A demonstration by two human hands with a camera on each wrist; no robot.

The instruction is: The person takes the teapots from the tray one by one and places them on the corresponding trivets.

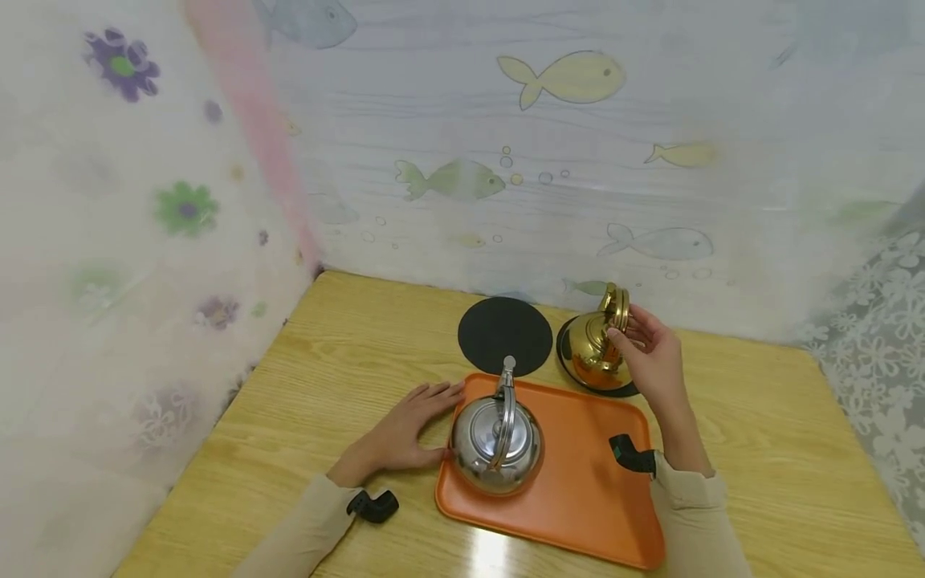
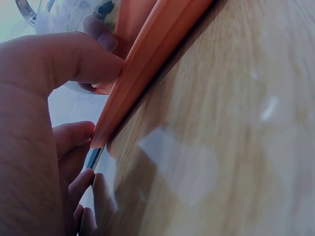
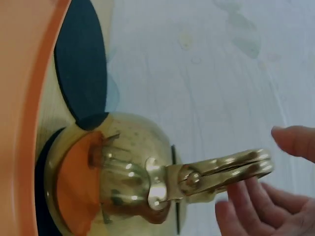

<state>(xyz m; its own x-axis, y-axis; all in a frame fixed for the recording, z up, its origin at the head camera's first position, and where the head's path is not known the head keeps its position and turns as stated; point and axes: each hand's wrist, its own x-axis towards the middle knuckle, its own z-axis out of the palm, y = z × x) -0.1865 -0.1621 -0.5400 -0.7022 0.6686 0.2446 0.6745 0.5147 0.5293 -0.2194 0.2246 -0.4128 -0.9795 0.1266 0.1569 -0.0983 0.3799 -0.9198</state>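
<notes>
A: Wooden table [image 1: 347, 353], fish-print sheeting behind it, flower-print sheeting at the left edge of the frame. Orange tray [image 1: 578, 490] low and centre, a steel kettle [image 1: 497, 440] standing on its left half. Two black mats at the far side: one bare [image 1: 504, 334], one to its right [image 1: 614, 391] under a brass kettle [image 1: 594, 347].

B: Hands?

A: Right hand [image 1: 654, 361] is up at the brass kettle's handle [image 3: 224, 172], centre-right of the frame. Wrist view shows the fingers [image 3: 246, 206] loosely spread just beneath the handle and the thumb apart above it, so not closed on it; whether they touch, I can't tell. Left hand [image 1: 415, 425] lies flat, fingers straight, against the tray's left rim, the thumb hooked over the edge; it holds nothing.

B: How would the brass kettle handle?

A: Rigid polished metal, likely slick on the round body, so the body is a poor grip. The upright ridged handle on top is the place to take it. Weight probably moderate; contents not visible. It may swing under the handle if that is hinged.
</notes>
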